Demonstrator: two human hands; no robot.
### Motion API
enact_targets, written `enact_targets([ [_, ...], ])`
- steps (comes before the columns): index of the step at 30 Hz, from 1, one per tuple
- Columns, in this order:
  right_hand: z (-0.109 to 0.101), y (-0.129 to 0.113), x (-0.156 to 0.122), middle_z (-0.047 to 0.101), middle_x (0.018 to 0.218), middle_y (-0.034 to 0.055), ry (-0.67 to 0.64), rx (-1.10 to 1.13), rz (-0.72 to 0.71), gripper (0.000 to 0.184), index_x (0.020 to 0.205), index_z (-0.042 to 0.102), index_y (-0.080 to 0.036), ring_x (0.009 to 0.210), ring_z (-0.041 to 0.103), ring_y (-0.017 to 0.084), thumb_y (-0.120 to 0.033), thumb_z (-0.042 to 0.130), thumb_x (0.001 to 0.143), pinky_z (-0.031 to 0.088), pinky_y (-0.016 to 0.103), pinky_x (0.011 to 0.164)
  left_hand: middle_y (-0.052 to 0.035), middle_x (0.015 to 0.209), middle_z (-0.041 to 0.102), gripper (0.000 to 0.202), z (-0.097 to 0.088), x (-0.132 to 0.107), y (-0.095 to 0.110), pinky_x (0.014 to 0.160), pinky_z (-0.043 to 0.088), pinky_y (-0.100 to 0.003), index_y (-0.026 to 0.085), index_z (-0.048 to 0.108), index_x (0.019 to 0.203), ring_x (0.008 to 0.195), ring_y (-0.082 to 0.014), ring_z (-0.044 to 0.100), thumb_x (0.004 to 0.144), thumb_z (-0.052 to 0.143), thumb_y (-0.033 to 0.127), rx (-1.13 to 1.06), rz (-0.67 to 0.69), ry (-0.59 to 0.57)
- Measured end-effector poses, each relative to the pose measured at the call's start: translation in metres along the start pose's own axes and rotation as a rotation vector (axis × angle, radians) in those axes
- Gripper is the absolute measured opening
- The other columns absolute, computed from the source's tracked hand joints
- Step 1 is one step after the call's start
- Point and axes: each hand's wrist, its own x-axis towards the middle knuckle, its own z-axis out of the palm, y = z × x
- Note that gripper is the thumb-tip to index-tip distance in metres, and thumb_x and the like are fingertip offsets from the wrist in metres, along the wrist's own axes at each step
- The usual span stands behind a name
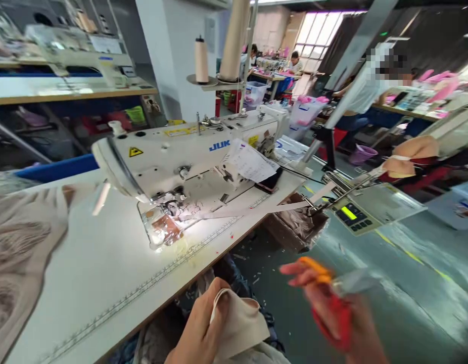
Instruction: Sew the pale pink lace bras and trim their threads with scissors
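Note:
My left hand (203, 323) is closed on a folded piece of beige fabric (243, 323), pinched between thumb and fingers over my lap, below the table edge. Off to the right, my right hand (332, 308) is blurred by motion. It grips scissors (338, 318) with red and orange handles; their pale blades are smeared and point right. Beyond my hands stands a white sewing machine (219, 146) with its lamp lit over the needle area. A light elastic-like strip (222, 212) runs from the needle area to a metal feeder on the right.
More beige fabric (21, 242) lies at the left of the white table (101, 263). A paper slip (252, 162) and a dark phone (270, 181) rest by the machine. A box (300, 222) and a control panel (351, 215) sit right. Other people work at machines behind.

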Motion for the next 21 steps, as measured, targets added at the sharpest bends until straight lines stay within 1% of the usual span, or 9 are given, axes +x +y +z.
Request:
enact_targets([
  [1, 0.014, -0.009, -0.001, 0.068, 0.099, 0.0128, -0.237, 0.101, -0.001, 0.029, 0.081, 0.06, -0.026, 0.08, 0.066, 0.03, -0.055, 0.06, 0.083, 0.055, 0.042, 0.066, -0.0049, 0.081, 0.066, 0.047, 0.001, 0.001, 0.003, 0.07, 0.049, -0.025, 0.021, 0.061, 0.086, 0.073, -0.0178, 0.058, 0.098, 0.035, 0.057, -0.01, 0.031, -0.012],
  [2, 0.028, -0.018, 0.0, 0.068, 0.102, 0.012, -0.387, 0.195, 0.0, 0.025, 0.087, 0.061, -0.024, 0.084, 0.066, 0.029, -0.049, 0.061, 0.084, 0.054, 0.039, 0.069, -0.0047, 0.08, 0.064, 0.047, 0.002, 0.001, 0.004, 0.069, 0.048, -0.025, 0.02, 0.06, 0.086, 0.072, -0.0172, 0.057, 0.099, 0.035, 0.057, -0.015, 0.062, -0.003],
  [3, 0.041, -0.026, 0.002, 0.068, 0.1, 0.0104, -0.528, 0.25, -0.003, 0.022, 0.091, 0.06, -0.022, 0.085, 0.064, 0.027, -0.044, 0.062, 0.086, 0.052, 0.036, 0.07, -0.0048, 0.08, 0.064, 0.047, 0.003, 0.0, 0.005, 0.07, 0.048, -0.025, 0.02, 0.06, 0.087, 0.073, -0.0171, 0.056, 0.099, 0.034, 0.057, -0.015, 0.088, 0.021],
  [4, 0.052, -0.033, 0.005, 0.067, 0.093, 0.0077, -0.593, 0.251, -0.019, 0.019, 0.088, 0.057, -0.021, 0.079, 0.061, 0.023, -0.039, 0.062, 0.086, 0.049, 0.031, 0.067, -0.0052, 0.082, 0.064, 0.046, 0.003, -0.004, 0.005, 0.072, 0.048, -0.025, 0.019, 0.06, 0.089, 0.075, -0.0174, 0.057, 0.099, 0.034, 0.057, -0.012, 0.109, 0.053],
  [7, 0.076, -0.042, 0.012, 0.055, 0.072, -0.0007, -0.672, 0.186, -0.077, 0.024, 0.073, 0.045, -0.02, 0.063, 0.043, 0.014, -0.03, 0.063, 0.084, 0.033, 0.025, 0.056, -0.0067, 0.093, 0.065, 0.044, 0.004, -0.018, 0.002, 0.083, 0.048, -0.027, 0.019, 0.061, 0.104, 0.085, -0.0186, 0.058, 0.1, 0.034, 0.053, 0.008, 0.115, 0.154],
  [9, 0.084, -0.041, 0.014, 0.046, 0.067, -0.0036, -0.716, 0.223, -0.054, 0.028, 0.071, 0.039, -0.02, 0.061, 0.035, 0.011, -0.028, 0.061, 0.085, 0.028, 0.024, 0.055, -0.0065, 0.095, 0.065, 0.04, 0.003, -0.027, 0.0, 0.086, 0.046, -0.029, 0.019, 0.059, 0.108, 0.088, -0.0189, 0.058, 0.101, 0.035, 0.051, 0.022, 0.089, 0.19],
  [14, 0.092, -0.042, 0.017, 0.042, 0.067, -0.0045, -0.821, 0.371, 0.067, 0.036, 0.073, 0.041, -0.019, 0.063, 0.033, 0.011, -0.038, 0.071, 0.079, 0.028, 0.023, 0.056, -0.0047, 0.087, 0.061, 0.037, -0.008, -0.035, -0.007, 0.07, 0.043, -0.025, 0.019, 0.058, 0.098, 0.076, -0.0161, 0.052, 0.1, 0.038, 0.05, -0.027, 0.068, 0.176],
  [18, 0.098, -0.049, 0.024, 0.045, 0.07, -0.0036, -0.847, 0.383, 0.039, 0.036, 0.076, 0.046, -0.018, 0.063, 0.035, 0.011, -0.04, 0.074, 0.079, 0.031, 0.023, 0.056, -0.0017, 0.076, 0.052, 0.043, -0.012, -0.036, -0.024, 0.065, 0.039, -0.024, 0.017, 0.054, 0.081, 0.071, -0.0142, 0.044, 0.093, 0.051, 0.058, -0.119, 0.005, 0.341],
  [21, 0.108, -0.053, 0.029, 0.046, 0.073, -0.0028, -0.86, 0.408, 0.015, 0.037, 0.077, 0.046, -0.019, 0.067, 0.039, 0.012, -0.041, 0.076, 0.077, 0.034, 0.023, 0.059, -0.0009, 0.077, 0.051, 0.045, -0.012, -0.043, -0.028, 0.065, 0.039, -0.023, 0.017, 0.051, 0.081, 0.071, -0.0132, 0.042, 0.093, 0.05, 0.06, -0.184, -0.004, 0.412],
])
